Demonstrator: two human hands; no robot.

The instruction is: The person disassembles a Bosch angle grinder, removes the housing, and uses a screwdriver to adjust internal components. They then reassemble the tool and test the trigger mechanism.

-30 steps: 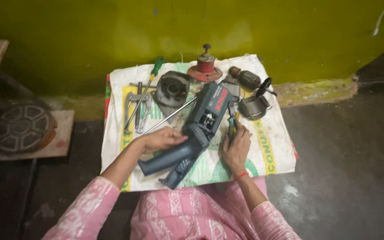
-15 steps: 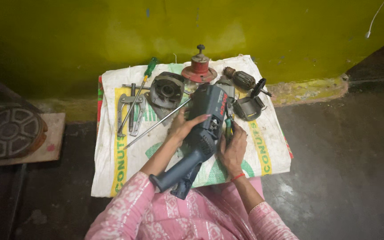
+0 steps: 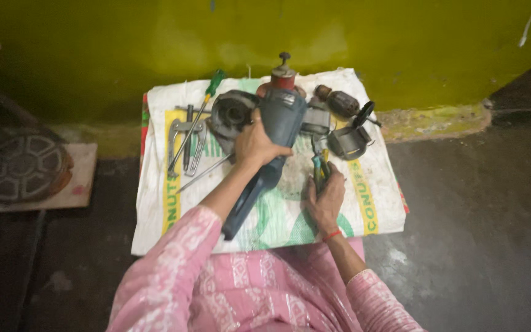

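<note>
Drill (image 3: 265, 160) has swung since a second ago: nose now up by the motor housing (image 3: 232, 114), handle toward the lap, over the sack (image 3: 155, 209). Left hand (image 3: 256, 144) has shifted forward, clamped round its body. Right hand (image 3: 326, 200) stays closed on pliers (image 3: 319, 166), tips at the nose. Looks like repositioning for access.

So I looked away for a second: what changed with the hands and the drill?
The left hand slid from the blue drill's handle up to its body, and the drill swung more upright, nose toward the wall. The right hand stayed holding the pliers. The screwdriver, puller and sack stayed put.
</note>
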